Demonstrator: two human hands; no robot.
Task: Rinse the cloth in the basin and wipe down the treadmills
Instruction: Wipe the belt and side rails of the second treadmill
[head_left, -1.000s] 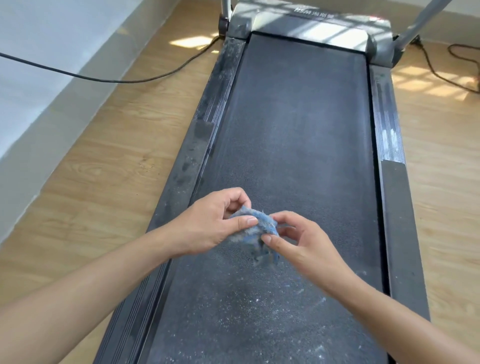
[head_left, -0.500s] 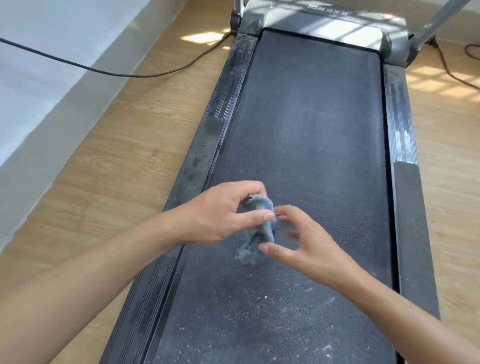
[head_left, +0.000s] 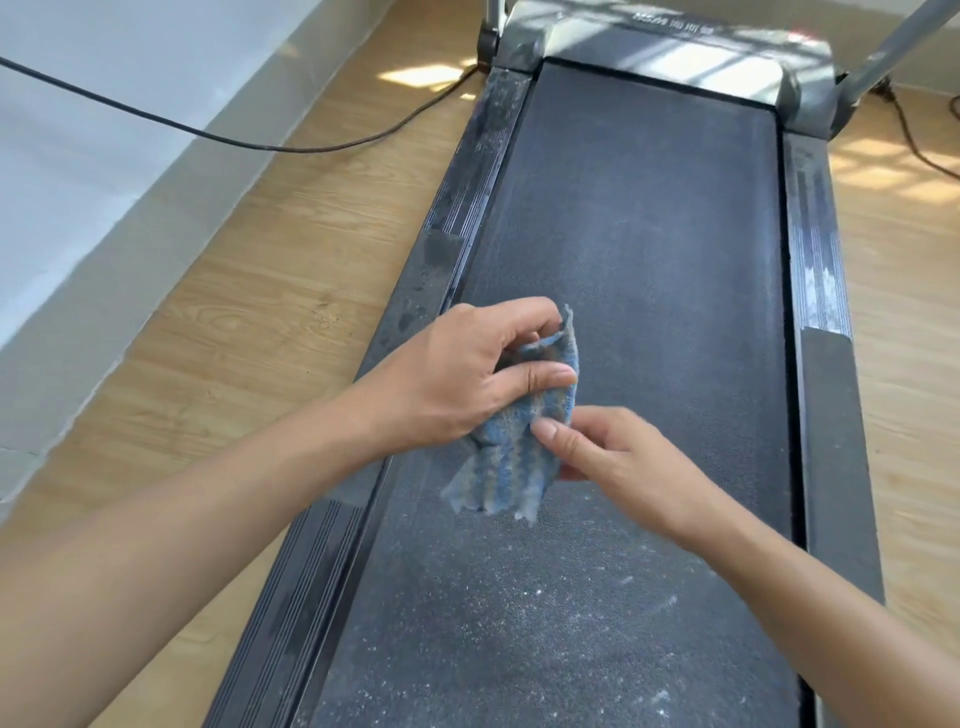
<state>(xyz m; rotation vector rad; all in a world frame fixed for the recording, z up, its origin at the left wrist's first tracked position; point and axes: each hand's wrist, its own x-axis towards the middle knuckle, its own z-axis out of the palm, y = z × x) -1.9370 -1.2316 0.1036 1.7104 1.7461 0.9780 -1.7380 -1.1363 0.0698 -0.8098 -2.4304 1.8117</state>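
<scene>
Since 0.5 s ago: cloth (head_left: 511, 452) opened from a tight wad into a longer strip. Long axis runs roughly along the belt (head_left: 639, 249), far corner up, ragged near edge hanging down. It is held above mid-belt, nearer the left rail (head_left: 447, 228). Blue with grey stripes, frayed, dusty. Left hand (head_left: 457, 384) pinches its upper part, thumb on top. Right hand (head_left: 618, 462) pinches its right edge. Pale specks on near belt. Bare belt ahead; floor (head_left: 249, 312) on both sides, cable (head_left: 260, 144) at left.
</scene>
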